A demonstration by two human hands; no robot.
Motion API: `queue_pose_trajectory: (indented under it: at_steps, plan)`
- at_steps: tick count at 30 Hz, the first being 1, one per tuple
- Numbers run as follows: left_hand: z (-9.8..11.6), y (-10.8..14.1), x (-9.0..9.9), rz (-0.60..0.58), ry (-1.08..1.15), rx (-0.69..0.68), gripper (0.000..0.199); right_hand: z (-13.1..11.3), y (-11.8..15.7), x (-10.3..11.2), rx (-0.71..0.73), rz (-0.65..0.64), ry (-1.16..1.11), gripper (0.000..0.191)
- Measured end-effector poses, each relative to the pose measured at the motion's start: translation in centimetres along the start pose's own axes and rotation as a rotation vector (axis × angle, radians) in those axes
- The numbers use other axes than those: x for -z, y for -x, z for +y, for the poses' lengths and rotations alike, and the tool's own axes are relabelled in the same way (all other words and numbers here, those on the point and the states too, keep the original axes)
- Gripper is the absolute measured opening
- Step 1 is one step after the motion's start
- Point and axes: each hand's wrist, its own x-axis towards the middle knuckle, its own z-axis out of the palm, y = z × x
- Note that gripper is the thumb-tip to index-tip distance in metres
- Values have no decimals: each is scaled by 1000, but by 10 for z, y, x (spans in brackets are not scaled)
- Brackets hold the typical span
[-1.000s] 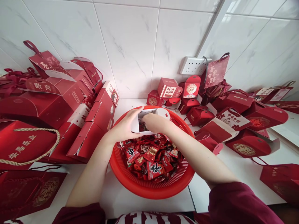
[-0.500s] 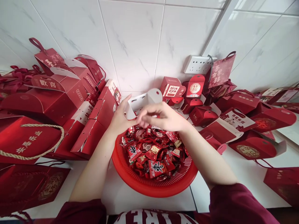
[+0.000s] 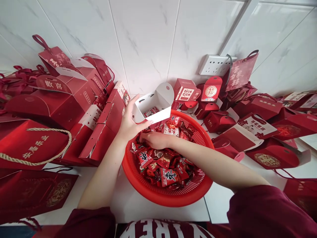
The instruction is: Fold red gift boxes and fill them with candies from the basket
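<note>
A red plastic basket (image 3: pixel 168 200) stands in front of me, heaped with red-wrapped candies (image 3: pixel 170 177). My left hand (image 3: pixel 130 124) grips the left side of an open paper gift box (image 3: pixel 158 107), white inside, tilted over the basket's far rim. Inside the box lies a dark red printed packet (image 3: pixel 151 112). My right hand (image 3: pixel 156 139) reaches down among the candies just below the box, fingers bent. Its fingertips are sunk in the pile, so whatever they pinch is hidden.
Several red gift boxes (image 3: pixel 49 105) crowd the left side, one with a rope handle (image 3: pixel 70 142). More red boxes (image 3: pixel 252 132) fill the right. A white power strip (image 3: pixel 215 65) sits against the tiled wall (image 3: pixel 148 39) behind, with a cable.
My right hand has gone from in front of the box down into the candies. The box's inside, with a packet in it, now shows more fully. The whole view has shifted slightly.
</note>
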Motion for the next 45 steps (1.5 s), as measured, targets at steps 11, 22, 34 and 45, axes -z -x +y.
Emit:
queue_pose_trajectory:
  at_steps: [11, 22, 34, 45]
  plan:
    - [2, 2, 0, -81, 81, 89, 94, 0, 5, 28, -11, -575, -194, 56]
    - [3, 3, -2, -89, 85, 121, 94, -14, 30, 42, -399, -545, 100, 30]
    - [10, 2, 0, -123, -21, 136, 93, -27, 31, 14, -332, -338, 271, 113]
    - [14, 0, 2, -141, -18, 115, 89, -10, 11, 5, -227, -254, -92, 83]
